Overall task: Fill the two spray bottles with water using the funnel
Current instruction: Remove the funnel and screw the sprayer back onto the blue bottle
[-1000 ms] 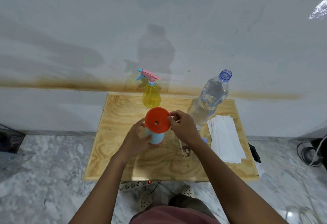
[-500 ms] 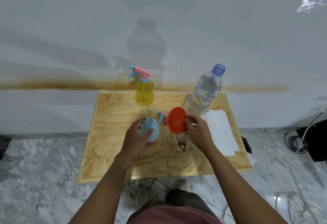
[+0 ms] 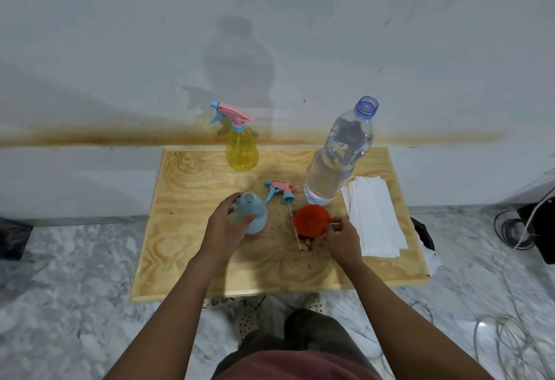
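On the wooden table (image 3: 186,259) my left hand (image 3: 224,226) grips the light-blue spray bottle (image 3: 251,212), which stands with its neck uncovered. Its pink and blue spray head (image 3: 280,192) lies on the table just behind, tube pointing toward me. My right hand (image 3: 342,237) pinches the rim of the orange funnel (image 3: 310,219), which is down at the table right of the blue bottle. A yellow spray bottle (image 3: 241,151) with its pink spray head on stands at the back. The clear uncapped water bottle (image 3: 339,157) stands at the back right.
A stack of white paper sheets (image 3: 374,217) lies on the table's right side. Cables (image 3: 510,229) and a dark box sit on the marble floor to the right. A power strip shows under the table's near edge. The wall stands right behind the table.
My right hand lifted the funnel off the blue bottle's neck, carried it right and brought it down to the table. My left hand kept hold of the blue bottle.
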`<state>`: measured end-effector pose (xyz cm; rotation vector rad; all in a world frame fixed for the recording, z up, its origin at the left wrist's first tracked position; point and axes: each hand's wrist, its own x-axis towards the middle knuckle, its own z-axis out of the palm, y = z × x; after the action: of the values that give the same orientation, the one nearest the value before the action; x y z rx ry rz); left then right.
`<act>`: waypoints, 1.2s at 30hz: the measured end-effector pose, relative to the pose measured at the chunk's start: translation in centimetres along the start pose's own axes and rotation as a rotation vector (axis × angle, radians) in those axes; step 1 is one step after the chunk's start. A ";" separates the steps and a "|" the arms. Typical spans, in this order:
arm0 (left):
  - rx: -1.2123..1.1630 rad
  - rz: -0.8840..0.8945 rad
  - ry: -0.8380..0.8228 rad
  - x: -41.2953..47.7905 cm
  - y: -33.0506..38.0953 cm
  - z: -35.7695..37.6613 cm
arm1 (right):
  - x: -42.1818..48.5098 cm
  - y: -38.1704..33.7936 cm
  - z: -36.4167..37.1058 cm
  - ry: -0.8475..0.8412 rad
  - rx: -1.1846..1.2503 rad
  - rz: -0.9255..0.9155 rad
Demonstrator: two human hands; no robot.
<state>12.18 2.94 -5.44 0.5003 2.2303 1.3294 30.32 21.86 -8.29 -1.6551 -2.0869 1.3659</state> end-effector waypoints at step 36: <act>0.009 -0.048 -0.025 0.2 -0.5 0.1 | 5.0 -9.8 7.8 -0.225 -0.623 -0.177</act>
<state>12.05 2.92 -6.03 0.4614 2.2147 1.2822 16.81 21.95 -7.74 -1.4868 -2.9281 0.9328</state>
